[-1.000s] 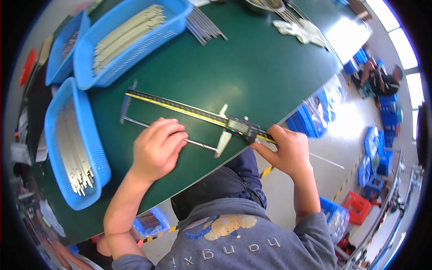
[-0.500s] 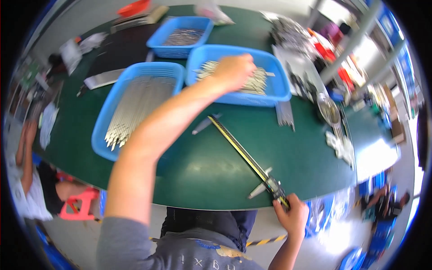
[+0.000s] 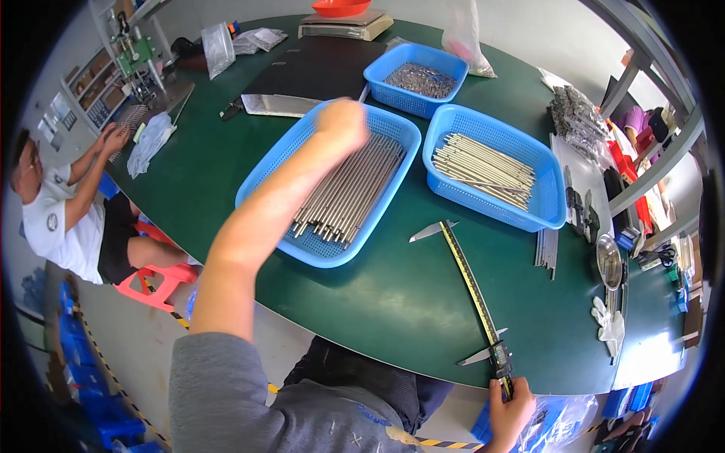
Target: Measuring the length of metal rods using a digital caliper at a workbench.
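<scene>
My left hand (image 3: 342,124) is over the far side of a blue basket (image 3: 260,175) of slim metal rods (image 3: 351,196). Its fingers are blurred and turned away, so I cannot see whether they hold anything. At the table's near edge, my right hand (image 3: 510,408) grips the end of a long digital caliper (image 3: 472,291). The caliper rests on the green table with its jaws far apart. Right of the first basket stands another blue basket (image 3: 555,204), with pale metal rods (image 3: 483,167) lying crosswise in it.
A third blue basket (image 3: 374,74) holds small metal parts. Behind are a black board (image 3: 317,72) and a scale (image 3: 343,29) with a red bowl. To the right lie grey strips (image 3: 546,253), a metal scoop (image 3: 609,260) and a white glove (image 3: 608,325). Another person (image 3: 75,196) sits at left.
My left hand has moved from over the pale rods' basket to over the left basket. My right hand still holds the caliper's end. The view has swung left.
</scene>
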`<state>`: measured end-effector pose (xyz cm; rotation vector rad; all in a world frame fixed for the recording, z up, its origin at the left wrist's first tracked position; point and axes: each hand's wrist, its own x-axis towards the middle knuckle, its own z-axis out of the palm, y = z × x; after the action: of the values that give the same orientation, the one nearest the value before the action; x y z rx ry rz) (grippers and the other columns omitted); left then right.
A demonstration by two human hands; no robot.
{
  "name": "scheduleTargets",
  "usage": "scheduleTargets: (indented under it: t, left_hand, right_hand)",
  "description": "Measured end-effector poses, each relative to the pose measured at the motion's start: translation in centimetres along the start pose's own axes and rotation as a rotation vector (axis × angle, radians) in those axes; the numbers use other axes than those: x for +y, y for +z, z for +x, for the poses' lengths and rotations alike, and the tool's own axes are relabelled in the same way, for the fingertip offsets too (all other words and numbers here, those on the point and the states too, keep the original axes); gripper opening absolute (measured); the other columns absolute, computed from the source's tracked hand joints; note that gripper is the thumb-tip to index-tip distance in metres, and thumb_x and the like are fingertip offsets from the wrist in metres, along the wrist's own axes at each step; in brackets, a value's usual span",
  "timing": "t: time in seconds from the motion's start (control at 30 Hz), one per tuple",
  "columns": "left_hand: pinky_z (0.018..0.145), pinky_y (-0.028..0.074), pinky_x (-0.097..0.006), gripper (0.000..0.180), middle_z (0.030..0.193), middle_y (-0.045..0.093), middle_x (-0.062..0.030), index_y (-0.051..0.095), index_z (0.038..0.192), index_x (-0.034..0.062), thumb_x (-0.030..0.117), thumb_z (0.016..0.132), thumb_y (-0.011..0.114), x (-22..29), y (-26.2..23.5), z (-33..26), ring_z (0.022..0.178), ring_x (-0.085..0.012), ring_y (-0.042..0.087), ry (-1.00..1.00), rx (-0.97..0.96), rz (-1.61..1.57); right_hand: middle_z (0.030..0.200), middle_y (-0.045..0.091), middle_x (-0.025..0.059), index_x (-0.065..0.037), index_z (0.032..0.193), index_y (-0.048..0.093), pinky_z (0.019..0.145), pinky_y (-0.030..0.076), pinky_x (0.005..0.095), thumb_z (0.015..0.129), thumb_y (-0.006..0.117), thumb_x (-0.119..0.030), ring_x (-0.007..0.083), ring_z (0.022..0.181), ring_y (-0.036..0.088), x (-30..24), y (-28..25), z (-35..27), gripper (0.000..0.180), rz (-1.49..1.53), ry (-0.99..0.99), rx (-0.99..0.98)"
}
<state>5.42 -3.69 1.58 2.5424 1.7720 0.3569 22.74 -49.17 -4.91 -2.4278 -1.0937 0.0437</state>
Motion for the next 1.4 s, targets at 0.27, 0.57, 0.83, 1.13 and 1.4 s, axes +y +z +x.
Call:
scheduleTargets:
  t: [0.27,0.57,0.83,1.13,1.4]
  left_hand:
    - [0.094,0.042,-0.035,0.046,0.118,0.056,-0.0213,0.063,0.109,-0.0011,0.036,0.085,0.05,-2.7,1.5,-0.6,0.113,-0.0322,0.05,-0.069,-0.245,0.302]
    - [0.087,0.048,-0.04,0.036,0.111,0.061,-0.0198,0.062,0.105,-0.0024,0.026,0.085,0.054,-4.0,2.0,-1.4,0.103,-0.033,0.059,-0.21,-0.147,0.012]
    - [0.076,0.048,-0.044,0.022,0.089,0.066,-0.0187,0.069,0.087,0.0064,0.025,0.082,0.059,-4.1,0.4,-1.4,0.087,-0.0355,0.063,-0.06,0.021,-0.12]
    - [0.062,0.043,-0.029,0.03,0.078,0.053,-0.007,0.061,0.114,0.003,0.0,0.086,0.049,7.6,-2.6,-11.2,0.067,-0.0192,0.051,0.964,0.388,-0.709]
    - [0.069,0.052,-0.03,0.03,0.087,0.055,-0.0029,0.064,0.1,0.0027,0.011,0.071,0.063,10.3,4.1,-21.6,0.078,-0.0168,0.056,1.607,0.169,-0.759]
  right_hand:
    - [0.053,0.048,0.0139,-0.001,0.069,0.049,0.047,0.035,0.0382,0.071,0.071,-0.021,0.0289,0.046,0.045,0.2,0.2,-0.2,0.03,0.02,0.037,-0.022]
    - [0.053,0.049,0.0118,-0.004,0.071,0.051,0.044,0.037,0.0355,0.069,0.074,-0.026,0.03,0.045,0.049,0.3,0.3,-0.3,0.032,0.019,0.022,-0.012]
    - [0.052,0.048,0.012,-0.004,0.07,0.05,0.043,0.036,0.035,0.069,0.075,-0.027,0.0294,0.044,0.048,0.3,0.1,-0.2,0.034,-0.004,0.047,0.005]
    - [0.048,0.047,0.0087,-0.004,0.07,0.052,0.042,0.035,0.0334,0.07,0.075,-0.03,0.024,0.041,0.047,-0.3,0.0,-0.4,0.035,-0.047,0.074,-0.014]
    - [0.048,0.047,0.0078,-0.003,0.07,0.053,0.042,0.035,0.0316,0.069,0.076,-0.029,0.0202,0.041,0.047,-1.2,-0.9,-1.2,0.035,-0.055,0.144,-0.024]
